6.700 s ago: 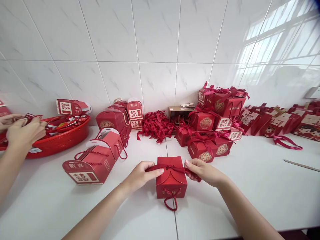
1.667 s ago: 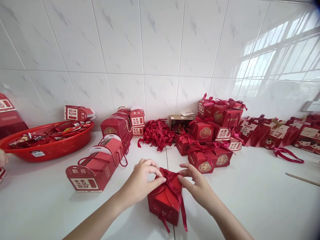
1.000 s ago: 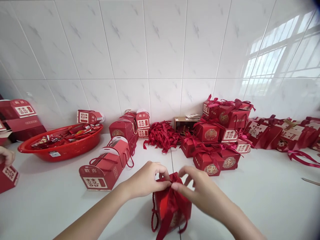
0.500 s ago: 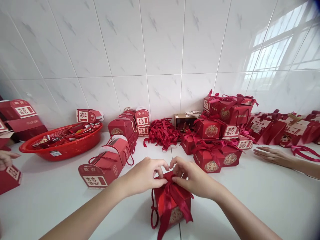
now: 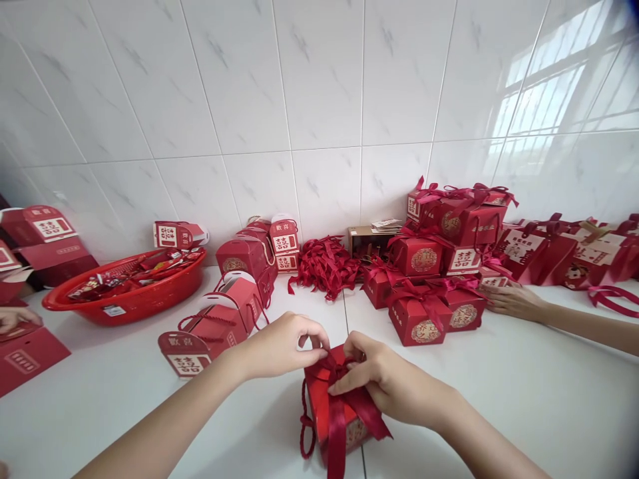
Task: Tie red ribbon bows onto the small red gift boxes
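Right before me on the white table stands a small red gift box (image 5: 317, 399) with a gold round pattern on its front and a red rope handle hanging at its left side. A dark red satin ribbon (image 5: 337, 426) is tied in a bow on its top, with two tails hanging down the front. My left hand (image 5: 294, 342) pinches the ribbon at the bow's left loop. My right hand (image 5: 382, 372) is closed on the ribbon near the knot, thumb pointing left across it. The fingers partly hide the knot.
A heap of loose ribbons (image 5: 327, 266) lies at the back. Ribboned boxes (image 5: 422, 319) are stacked right of it; unribboned boxes (image 5: 210, 336) stand left, near a red basket (image 5: 124, 309) of packets. Other people's hands show at right (image 5: 516, 303) and far left (image 5: 17, 318).
My right hand has moved down from the loop to the knot, while my left stays at the left loop. The other person's hand at right has reached the stacked boxes; the far-left box has turned.
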{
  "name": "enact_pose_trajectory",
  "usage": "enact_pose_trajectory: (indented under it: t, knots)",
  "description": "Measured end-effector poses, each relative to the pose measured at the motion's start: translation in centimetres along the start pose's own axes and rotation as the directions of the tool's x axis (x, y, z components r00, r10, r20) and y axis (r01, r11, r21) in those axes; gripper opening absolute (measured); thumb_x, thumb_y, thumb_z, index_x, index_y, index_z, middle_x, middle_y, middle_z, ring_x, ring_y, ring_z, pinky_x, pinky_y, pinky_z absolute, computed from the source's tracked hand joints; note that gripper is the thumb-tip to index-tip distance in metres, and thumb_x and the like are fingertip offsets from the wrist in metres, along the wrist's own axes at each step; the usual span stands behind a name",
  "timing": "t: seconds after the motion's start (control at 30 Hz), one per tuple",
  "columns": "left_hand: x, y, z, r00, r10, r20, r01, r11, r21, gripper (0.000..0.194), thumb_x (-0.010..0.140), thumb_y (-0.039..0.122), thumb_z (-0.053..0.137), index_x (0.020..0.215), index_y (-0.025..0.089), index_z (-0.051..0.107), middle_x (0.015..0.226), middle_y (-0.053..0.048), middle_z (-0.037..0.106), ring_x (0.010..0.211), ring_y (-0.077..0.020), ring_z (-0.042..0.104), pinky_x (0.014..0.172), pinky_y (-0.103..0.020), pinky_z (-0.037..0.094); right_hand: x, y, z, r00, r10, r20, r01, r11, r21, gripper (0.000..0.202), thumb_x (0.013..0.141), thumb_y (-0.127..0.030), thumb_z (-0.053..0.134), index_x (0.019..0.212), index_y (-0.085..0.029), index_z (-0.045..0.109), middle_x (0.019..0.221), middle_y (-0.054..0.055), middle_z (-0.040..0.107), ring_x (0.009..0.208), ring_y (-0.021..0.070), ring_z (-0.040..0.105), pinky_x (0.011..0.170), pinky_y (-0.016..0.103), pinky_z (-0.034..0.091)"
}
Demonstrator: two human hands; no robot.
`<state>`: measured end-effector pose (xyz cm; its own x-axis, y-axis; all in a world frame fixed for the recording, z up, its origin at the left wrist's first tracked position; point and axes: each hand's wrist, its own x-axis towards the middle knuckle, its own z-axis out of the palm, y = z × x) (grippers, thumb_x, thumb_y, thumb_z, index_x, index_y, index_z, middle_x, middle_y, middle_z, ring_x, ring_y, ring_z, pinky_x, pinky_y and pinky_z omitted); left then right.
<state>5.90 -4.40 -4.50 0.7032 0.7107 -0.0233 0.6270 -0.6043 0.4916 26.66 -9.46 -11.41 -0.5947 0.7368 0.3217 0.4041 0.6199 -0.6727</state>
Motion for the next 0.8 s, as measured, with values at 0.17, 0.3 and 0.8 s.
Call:
enact_pose_trajectory:
  t: [0.17,0.3,0.8]
  knots:
    - [-0.2,-0.2,-0.1,0.999,0.013,0.05,-0.015,0.999,0.049,0.006,0.077,0.027,0.061,0.075,0.022,0.063,0.085,0.001,0.061,0.087,-0.0174,0.055,0.074,-0.025,0.041,0.0,0.5,0.2,0.999,-0.019,-0.028,0.02,0.999,0.036,0.051,0.079,0.004,0.046,0.1,-0.034,0.073,0.093,0.005,0.048,0.082,0.0133,0.054,0.072,0.027,0.05]
    - [-0.2,-0.7,0.2,0.989,0.05,0.141,-0.038,0.996,-0.085,0.004,0.081,0.028,0.058,0.083,0.024,0.06,0.11,-0.001,0.053,0.109,-0.0192,0.05,0.091,-0.029,0.041,0.2,0.5,0.4,0.999,-0.019,-0.036,0.021,0.999,0.04,0.051,0.081,0.004,0.045,0.1,-0.035,0.073,0.094,0.005,0.047,0.086,0.0143,0.053,0.076,0.028,0.05]
    - [0.2,-0.9,0.7,0.973,0.108,0.206,-0.072,0.982,-0.177,0.018,0.085,0.038,0.056,0.076,0.023,0.052,0.13,-0.001,0.047,0.125,-0.0204,0.038,0.103,-0.034,0.034,0.1,0.1,0.5,0.999,-0.02,-0.038,0.023,0.997,0.077,0.045,0.082,0.001,0.047,0.097,-0.031,0.074,0.096,0.006,0.046,0.092,0.0157,0.053,0.083,0.031,0.049]
